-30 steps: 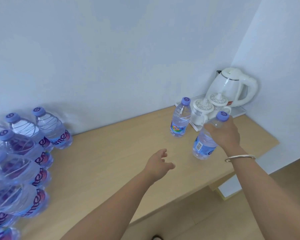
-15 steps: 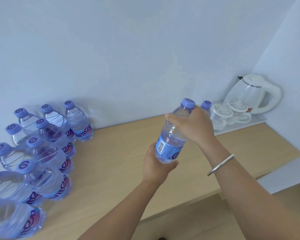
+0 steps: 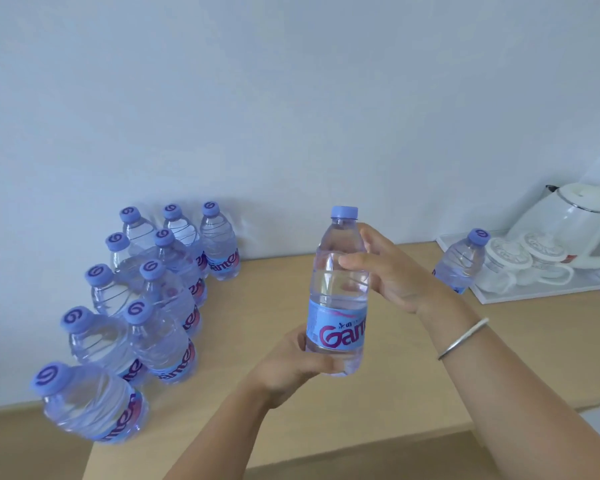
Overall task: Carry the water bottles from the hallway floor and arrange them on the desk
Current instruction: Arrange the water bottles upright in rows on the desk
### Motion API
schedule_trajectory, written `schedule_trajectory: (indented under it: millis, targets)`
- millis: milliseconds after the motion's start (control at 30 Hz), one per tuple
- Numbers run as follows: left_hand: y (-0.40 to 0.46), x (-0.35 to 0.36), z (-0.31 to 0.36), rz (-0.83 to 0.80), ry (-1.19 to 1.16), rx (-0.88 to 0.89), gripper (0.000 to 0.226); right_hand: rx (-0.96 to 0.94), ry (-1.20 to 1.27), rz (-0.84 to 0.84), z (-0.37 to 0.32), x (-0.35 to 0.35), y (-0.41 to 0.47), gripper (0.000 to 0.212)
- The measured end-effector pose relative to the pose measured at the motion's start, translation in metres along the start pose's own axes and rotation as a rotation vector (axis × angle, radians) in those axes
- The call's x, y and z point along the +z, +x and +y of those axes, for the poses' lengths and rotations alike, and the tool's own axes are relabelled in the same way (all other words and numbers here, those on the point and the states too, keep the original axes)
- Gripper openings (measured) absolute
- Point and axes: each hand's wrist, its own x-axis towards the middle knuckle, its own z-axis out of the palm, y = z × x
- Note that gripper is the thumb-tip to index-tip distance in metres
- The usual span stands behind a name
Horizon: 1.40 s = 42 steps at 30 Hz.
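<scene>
I hold a clear water bottle (image 3: 338, 296) with a purple cap and a blue label upright above the wooden desk (image 3: 257, 306). My left hand (image 3: 291, 362) grips its base from below. My right hand (image 3: 385, 271) is round its upper body, thumb in front and fingers behind. Several matching bottles (image 3: 160, 299) stand grouped at the desk's left against the wall. One more bottle (image 3: 461, 261) stands alone at the right, beside a tray.
A white tray (image 3: 534, 292) at the desk's right end carries a white electric kettle (image 3: 575, 226) and two lidded white cups (image 3: 510, 261). The wall runs along the desk's back. The desk's front edge lies just below my forearms.
My right hand lifted the bottle off the desk near the tray and brought it left to the middle. My left hand rose and took hold of its base.
</scene>
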Motion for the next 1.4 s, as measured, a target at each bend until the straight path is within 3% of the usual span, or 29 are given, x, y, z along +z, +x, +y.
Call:
schedule_trajectory:
  millis: [100, 233, 367, 467, 567, 800, 1167, 1400]
  targets:
    - [-0.012, -0.017, 0.004, -0.066, -0.067, -0.044, 0.052, -0.022, 0.063, 0.007, 0.004, 0.01, 0.007, 0.048]
    - [-0.026, -0.031, 0.007, 0.023, -0.043, -0.048, 0.054, -0.064, 0.044, 0.073, 0.006, 0.031, 0.02, 0.045]
    - [-0.034, -0.028, -0.001, 0.376, 0.168, 0.009, 0.05, -0.045, -0.01, 0.175, 0.014, 0.052, 0.033, 0.048]
    - [-0.038, -0.027, -0.012, 0.581, 0.138, 0.004, 0.043, -0.024, -0.102, 0.239, 0.019, 0.067, 0.043, 0.048]
    - [-0.045, -0.035, -0.015, 0.561, 0.039, 0.018, 0.037, -0.028, -0.2, 0.178, 0.017, 0.075, 0.049, 0.045]
    - [-0.059, -0.05, -0.013, 0.529, -0.059, 0.058, 0.054, 0.017, -0.188, -0.041, 0.008, 0.084, 0.06, 0.043]
    - [-0.075, -0.068, -0.015, 0.526, -0.138, 0.095, 0.045, -0.06, -0.098, -0.039, 0.012, 0.118, 0.078, 0.038]
    - [-0.066, -0.079, -0.02, 0.718, -0.113, 0.095, 0.044, -0.096, -0.106, -0.094, 0.023, 0.128, 0.091, 0.047]
